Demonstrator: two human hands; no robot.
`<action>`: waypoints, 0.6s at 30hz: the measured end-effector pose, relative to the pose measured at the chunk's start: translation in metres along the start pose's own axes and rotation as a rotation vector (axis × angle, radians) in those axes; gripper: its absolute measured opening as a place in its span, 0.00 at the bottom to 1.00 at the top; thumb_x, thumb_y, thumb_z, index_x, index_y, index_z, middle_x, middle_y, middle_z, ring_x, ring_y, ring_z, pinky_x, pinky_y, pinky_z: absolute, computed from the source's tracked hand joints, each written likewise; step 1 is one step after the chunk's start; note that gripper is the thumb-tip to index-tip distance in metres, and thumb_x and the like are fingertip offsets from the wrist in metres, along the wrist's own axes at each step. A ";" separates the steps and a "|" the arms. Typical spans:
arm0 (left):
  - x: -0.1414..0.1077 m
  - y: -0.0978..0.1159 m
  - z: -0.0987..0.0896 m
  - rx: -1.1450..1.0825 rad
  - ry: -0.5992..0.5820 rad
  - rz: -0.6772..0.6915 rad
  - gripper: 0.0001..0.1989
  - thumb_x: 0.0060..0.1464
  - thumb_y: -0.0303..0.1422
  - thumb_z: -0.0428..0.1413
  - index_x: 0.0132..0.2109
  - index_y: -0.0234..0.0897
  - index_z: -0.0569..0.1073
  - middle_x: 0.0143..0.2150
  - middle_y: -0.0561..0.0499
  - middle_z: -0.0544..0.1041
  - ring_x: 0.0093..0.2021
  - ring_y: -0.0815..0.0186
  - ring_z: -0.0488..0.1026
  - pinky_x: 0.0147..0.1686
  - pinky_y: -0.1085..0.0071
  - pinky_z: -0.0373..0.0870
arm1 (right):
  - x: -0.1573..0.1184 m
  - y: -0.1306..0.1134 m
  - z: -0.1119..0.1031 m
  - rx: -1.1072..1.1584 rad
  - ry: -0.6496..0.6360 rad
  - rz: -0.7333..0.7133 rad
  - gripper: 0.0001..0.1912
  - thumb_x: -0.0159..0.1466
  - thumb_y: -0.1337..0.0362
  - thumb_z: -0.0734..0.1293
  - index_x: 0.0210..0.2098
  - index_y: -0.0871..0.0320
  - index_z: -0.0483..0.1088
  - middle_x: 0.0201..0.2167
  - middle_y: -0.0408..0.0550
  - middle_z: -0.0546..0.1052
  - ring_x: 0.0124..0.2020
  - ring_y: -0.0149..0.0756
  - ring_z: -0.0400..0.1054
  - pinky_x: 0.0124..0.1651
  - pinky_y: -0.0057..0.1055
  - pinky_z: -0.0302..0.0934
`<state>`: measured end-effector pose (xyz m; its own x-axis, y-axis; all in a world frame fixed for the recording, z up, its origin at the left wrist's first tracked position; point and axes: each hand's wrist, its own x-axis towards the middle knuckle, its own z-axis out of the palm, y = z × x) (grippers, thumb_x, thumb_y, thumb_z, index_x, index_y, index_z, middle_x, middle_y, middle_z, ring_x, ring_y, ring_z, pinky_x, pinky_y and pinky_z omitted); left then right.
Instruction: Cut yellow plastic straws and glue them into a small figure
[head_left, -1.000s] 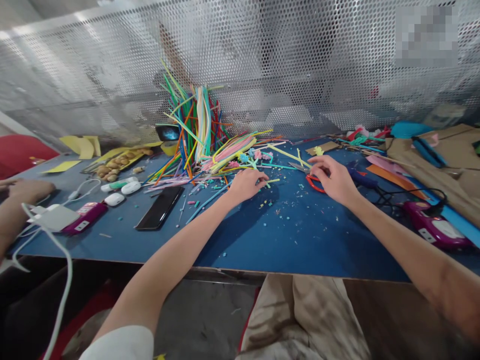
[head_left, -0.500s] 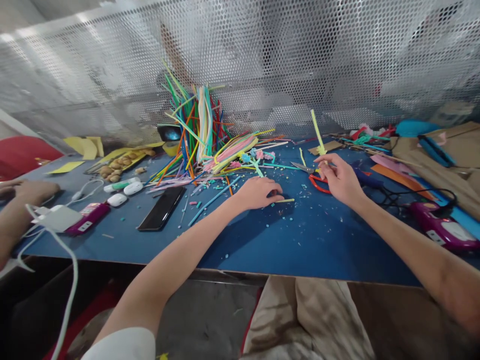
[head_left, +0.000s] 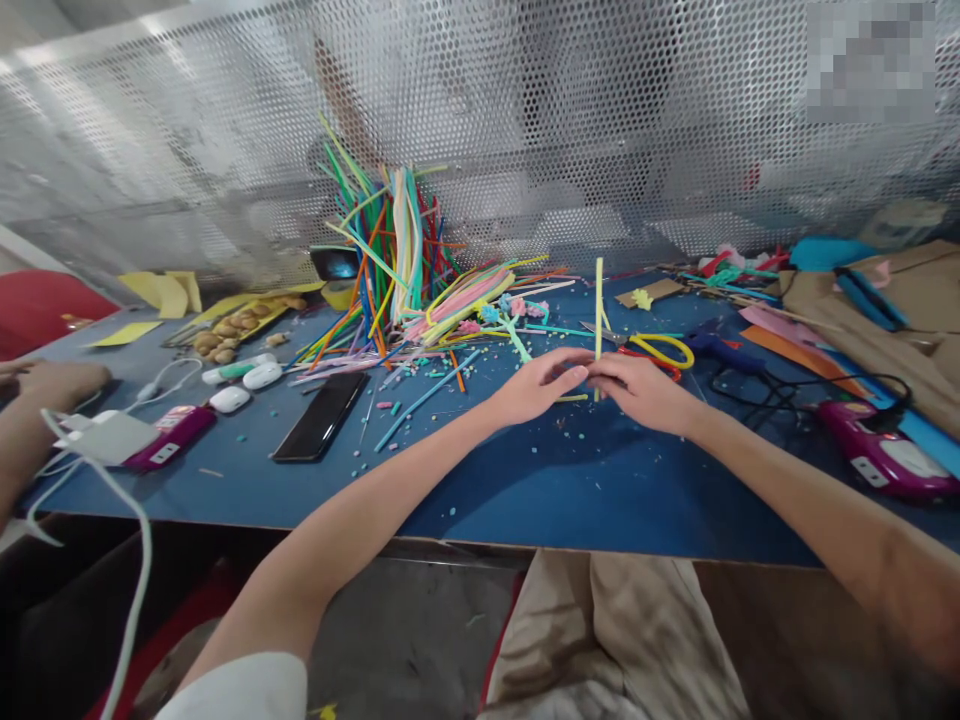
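My left hand (head_left: 534, 387) and my right hand (head_left: 634, 385) meet over the front middle of the blue table. Between their fingertips a pale yellow pipe cleaner (head_left: 599, 300) stands upright, its lower end showing just below the fingers. Both hands are closed on it. A short yellow piece (head_left: 574, 398) lies beside my left fingers. Just behind my right hand are scissors with red handles (head_left: 667, 369) and a yellow loop (head_left: 670, 345). A small yellow piece (head_left: 641, 299) rests on a cardboard scrap (head_left: 660, 292).
Bundled pipe cleaners (head_left: 405, 250) stand at the back. A black phone (head_left: 321, 418) lies left of my arm, near white cases (head_left: 262, 375). At right are a glue gun (head_left: 724, 350) and a purple power strip (head_left: 885, 450). Another person's hand (head_left: 64, 385) rests far left.
My right hand has moved left to meet my left hand, which has shifted slightly right. The small yellow piece now lies on the cardboard, and a yellow loop shows by the scissors.
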<state>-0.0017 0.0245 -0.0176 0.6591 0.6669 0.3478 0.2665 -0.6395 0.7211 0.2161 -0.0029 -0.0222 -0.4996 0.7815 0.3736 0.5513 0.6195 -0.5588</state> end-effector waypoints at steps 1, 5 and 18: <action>0.000 0.002 0.002 -0.069 -0.024 0.008 0.19 0.67 0.40 0.47 0.59 0.39 0.69 0.56 0.43 0.75 0.48 0.66 0.76 0.43 0.71 0.73 | 0.000 -0.005 0.002 -0.003 -0.026 -0.014 0.14 0.68 0.65 0.57 0.42 0.54 0.74 0.34 0.48 0.77 0.33 0.37 0.70 0.41 0.37 0.65; -0.001 0.006 0.003 -0.082 -0.040 0.000 0.17 0.62 0.41 0.54 0.54 0.39 0.74 0.51 0.45 0.78 0.44 0.67 0.77 0.40 0.71 0.72 | -0.001 -0.013 0.005 -0.010 -0.128 -0.046 0.14 0.68 0.67 0.56 0.35 0.53 0.73 0.31 0.45 0.76 0.32 0.36 0.69 0.39 0.35 0.64; 0.004 -0.016 -0.003 -0.421 0.297 -0.224 0.18 0.56 0.46 0.59 0.37 0.33 0.73 0.37 0.46 0.81 0.33 0.69 0.75 0.37 0.71 0.73 | 0.002 0.000 -0.007 0.054 -0.223 -0.094 0.18 0.68 0.65 0.57 0.48 0.50 0.76 0.42 0.46 0.79 0.37 0.35 0.72 0.44 0.35 0.65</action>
<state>-0.0058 0.0385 -0.0260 0.3756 0.8870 0.2685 0.0331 -0.3024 0.9526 0.2202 -0.0011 -0.0160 -0.6853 0.6817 0.2561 0.4619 0.6788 -0.5708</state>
